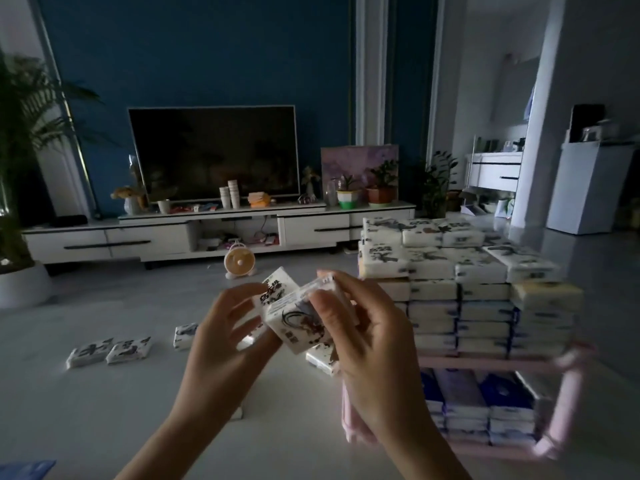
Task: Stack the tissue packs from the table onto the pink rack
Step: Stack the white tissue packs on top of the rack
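Nearest the camera, the left hand (pixel 221 337) and the right hand (pixel 367 341) are raised above the table (pixel 104 410). The held packs (pixel 296 320), two of them, tilted and pressed against each other, are gripped between the hands. The left hand's fingers are curled round the left side of the rear pack. The right hand's thumb and fingers are pinched on the upper edge and right side of the front one.

The step in hand is judged to be the squaring of these two packs before they are placed. They are best brought flat, face to face, with edges matched, so that they can be set down as one block. The wrapping looks soft and smooth, so a firm grip on the short ends is advised.

Toward the table's left edge, two loose packs (pixel 110 350) are seen side by side, well apart from the left hand. A third pack (pixel 185 336) lies just beside that hand. Another pack (pixel 323 360) is partly hidden under the right hand. At the table's right edge the pink rack (pixel 568 393) is found, just beside the right hand. Its top stack (pixel 450 268) is already piled several layers high, and the lower shelf (pixel 485 410) is also filled. The held packs should therefore be lowered flat onto a level spot on top, not pushed in from the side.
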